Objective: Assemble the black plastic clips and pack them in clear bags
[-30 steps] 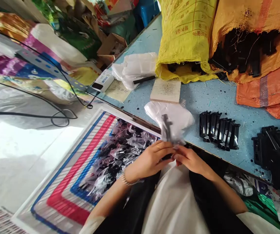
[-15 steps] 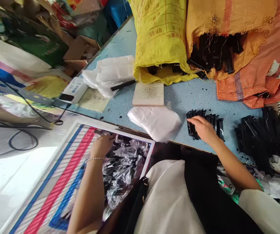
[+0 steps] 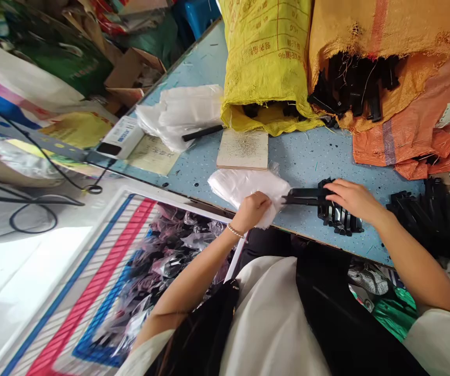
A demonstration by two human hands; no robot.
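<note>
Some bare tabletop (image 3: pixel 322 154) lies beyond right fingers (image 3: pixel 338 188).

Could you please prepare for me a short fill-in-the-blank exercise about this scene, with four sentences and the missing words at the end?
1. The right hand holds one end of a long part whose colour is ____.
2. The left hand touches a pile of thin plastic whose colour is ____.
3. A bracelet is worn on the ____ wrist.
4. The printed sack beside the orange sack is ____.

Missing words: black; white; left; yellow.
</note>
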